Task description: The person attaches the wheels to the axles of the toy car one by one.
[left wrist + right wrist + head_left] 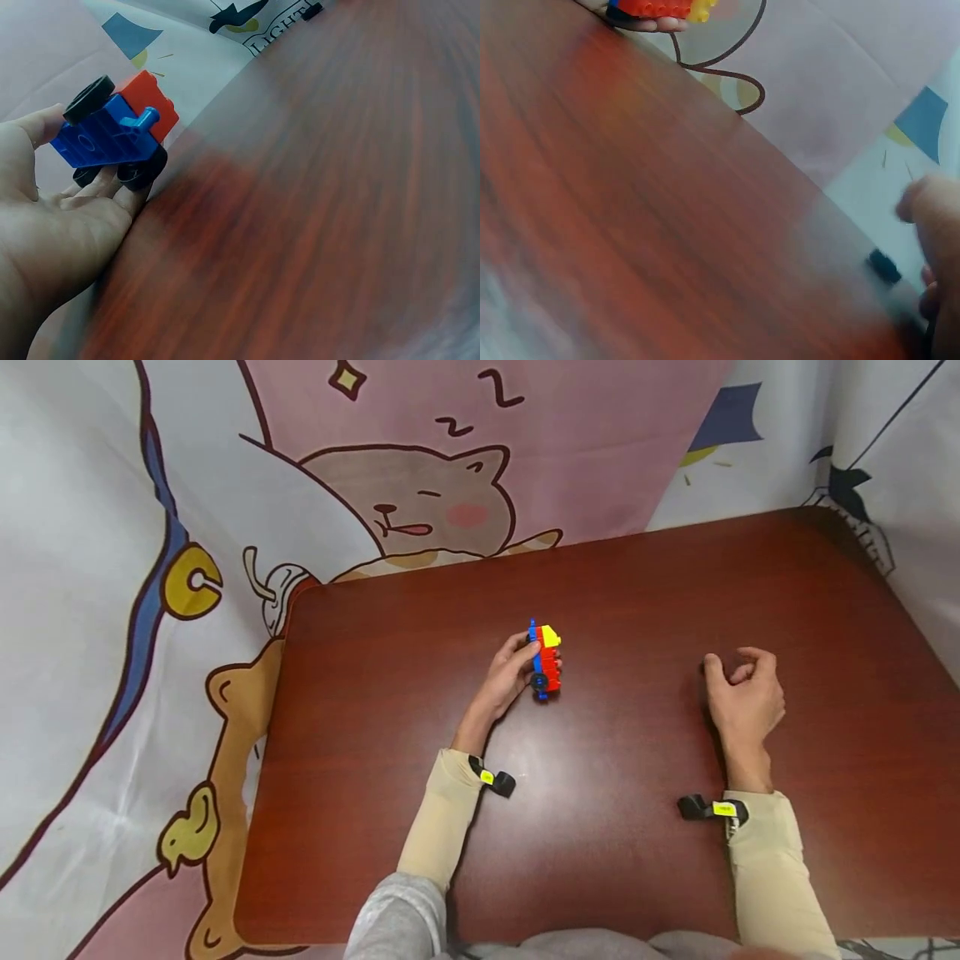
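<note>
My left hand (510, 672) grips a toy car made of building blocks (552, 668), thumb on one side and fingers on the other. Its blue base (94, 139) carries black wheels (142, 171); red blocks and a yellow block (551, 637) are stacked on it. Part of the car is covered by the fingers. My right hand (750, 702) is over the right half of the table, loosely curled, with thumb and fingers apart. Beside its thumb, a small black piece (883, 266) shows, mostly covered by the thumb in the head view.
Both hands are over a dark reddish-brown wooden table (615, 827) with rounded corners. A printed cartoon curtain (450, 410) hangs along its back and left sides. Each wrist wears a black strap, the left one (495, 778) and the right one (712, 808).
</note>
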Demonstrator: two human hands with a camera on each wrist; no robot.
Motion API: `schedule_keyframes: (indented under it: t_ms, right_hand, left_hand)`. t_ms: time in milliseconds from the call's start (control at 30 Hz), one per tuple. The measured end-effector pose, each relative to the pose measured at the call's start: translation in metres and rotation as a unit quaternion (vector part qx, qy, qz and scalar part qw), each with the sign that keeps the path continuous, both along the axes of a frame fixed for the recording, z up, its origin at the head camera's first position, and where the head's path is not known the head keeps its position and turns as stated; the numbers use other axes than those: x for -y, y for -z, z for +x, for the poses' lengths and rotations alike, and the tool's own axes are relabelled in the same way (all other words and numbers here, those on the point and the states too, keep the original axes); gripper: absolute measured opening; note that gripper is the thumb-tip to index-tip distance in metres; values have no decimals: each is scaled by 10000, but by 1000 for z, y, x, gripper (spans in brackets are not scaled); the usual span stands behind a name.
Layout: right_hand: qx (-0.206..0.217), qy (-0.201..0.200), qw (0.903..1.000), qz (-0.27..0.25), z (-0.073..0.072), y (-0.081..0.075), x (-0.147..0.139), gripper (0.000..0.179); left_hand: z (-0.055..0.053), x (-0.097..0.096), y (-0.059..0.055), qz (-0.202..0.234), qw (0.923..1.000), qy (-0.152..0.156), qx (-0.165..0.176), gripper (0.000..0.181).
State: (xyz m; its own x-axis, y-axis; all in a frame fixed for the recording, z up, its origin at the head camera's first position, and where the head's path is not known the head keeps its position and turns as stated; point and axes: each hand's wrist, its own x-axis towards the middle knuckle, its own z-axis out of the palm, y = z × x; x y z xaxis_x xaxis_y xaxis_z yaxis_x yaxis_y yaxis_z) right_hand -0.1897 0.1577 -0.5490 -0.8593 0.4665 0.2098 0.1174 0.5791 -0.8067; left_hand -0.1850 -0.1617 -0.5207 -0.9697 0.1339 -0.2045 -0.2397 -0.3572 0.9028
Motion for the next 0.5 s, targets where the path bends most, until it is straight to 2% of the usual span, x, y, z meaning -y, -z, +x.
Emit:
schedule_keyframes:
  t_ms: [67, 100, 200, 333, 433, 500]
  right_hand:
    - [737, -312, 9957, 462, -2, 0, -3, 56]
    - [941, -493, 9924, 615, -3, 0, -3, 60]
    - [1142, -813, 9863, 871, -4, -1, -1, 58]
    - [695, -930, 9916, 574, -2, -1, 7, 46]
    - [-94, -1255, 9920, 140, -2, 2, 21, 34]
    - [-662, -1602, 9848, -146, -3, 4, 34, 27]
  left_hand:
    - [-1, 0, -2, -12, 10000, 20, 36, 34]
    - [-2, 0, -2, -2, 10000, 7, 46, 35]
    - [-5, 0, -3, 10, 10000, 9, 28, 37]
    - [-5, 0, 0, -11, 9999, 124, -24, 37]
    - [-2, 1, 0, -46, 9998, 205, -24, 36]
    - [-1, 2, 0, -82, 9998, 196, -20, 36]
